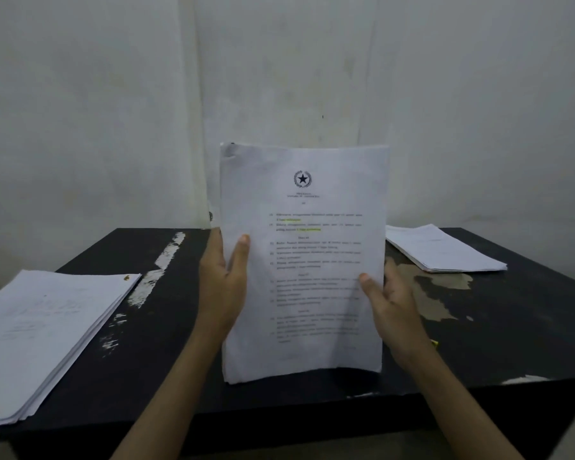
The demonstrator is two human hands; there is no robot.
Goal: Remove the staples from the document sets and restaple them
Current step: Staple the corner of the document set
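A white document set (304, 260) with a star emblem and yellow highlighted lines stands upright on its bottom edge on the black table (186, 376), in the middle. My left hand (223, 283) grips its left edge, thumb on the front page. My right hand (390, 303) grips its right edge, thumb on the front. The top left corner of the set looks creased; I see no staple clearly there.
A thick stack of papers (47, 333) lies at the table's left front, overhanging the edge. Another paper stack (445, 249) lies at the back right. A small yellow object (435, 343) peeks out behind my right wrist. A pale wall stands behind.
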